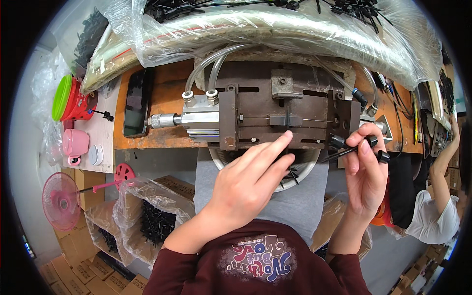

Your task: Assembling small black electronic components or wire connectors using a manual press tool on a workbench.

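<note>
My right hand (366,169) is closed around a few thin black plastic stems with knobbed ends (371,142), held up beside the right end of a brown metal fixture (255,135). Out in front of me, my left hand (250,179) stretches its fingers toward the fixture's middle; its thumb is hidden. The index fingertip lies at the lower end of a thin black piece (288,110) set upright across the small central block. Whether it touches that piece I cannot tell. Under my left hand, a round white basket (310,169) on my lap is partly covered and holds black pieces.
Air cylinders (201,120) with clear hoses flank the fixture. A phone (137,101) lies on the wooden bench at left, near a pink mug (75,143). Plastic-lined boxes (155,221) of black parts and a pink fan (61,201) stand below. Another person (435,216) sits at right.
</note>
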`<action>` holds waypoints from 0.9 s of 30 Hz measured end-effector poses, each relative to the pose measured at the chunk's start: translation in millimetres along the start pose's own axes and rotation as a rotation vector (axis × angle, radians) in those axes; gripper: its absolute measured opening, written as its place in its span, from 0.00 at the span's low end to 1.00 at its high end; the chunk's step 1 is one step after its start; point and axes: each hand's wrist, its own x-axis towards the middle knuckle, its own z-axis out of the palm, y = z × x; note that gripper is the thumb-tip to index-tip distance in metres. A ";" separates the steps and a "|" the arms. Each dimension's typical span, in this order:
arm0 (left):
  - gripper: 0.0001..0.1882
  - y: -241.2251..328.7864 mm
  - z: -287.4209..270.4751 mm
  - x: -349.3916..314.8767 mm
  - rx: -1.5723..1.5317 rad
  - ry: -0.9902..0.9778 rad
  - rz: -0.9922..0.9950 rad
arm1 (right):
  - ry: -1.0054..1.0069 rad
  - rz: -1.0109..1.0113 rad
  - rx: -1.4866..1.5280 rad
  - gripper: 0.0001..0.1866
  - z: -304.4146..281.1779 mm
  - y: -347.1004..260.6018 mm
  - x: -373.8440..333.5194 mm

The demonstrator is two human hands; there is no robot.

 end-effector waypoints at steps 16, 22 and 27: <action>0.12 -5.0 12.5 5.4 0.200 -0.057 0.002 | 0.038 0.009 -0.035 0.21 -4.2 -1.5 -14.1; 0.19 -2.9 4.8 7.8 -0.014 -0.090 -0.066 | 0.005 0.093 0.051 0.21 -2.9 6.2 -18.0; 0.21 14.0 -8.1 10.4 -0.755 -0.050 -0.195 | -0.076 0.225 0.120 0.20 12.5 16.2 -21.0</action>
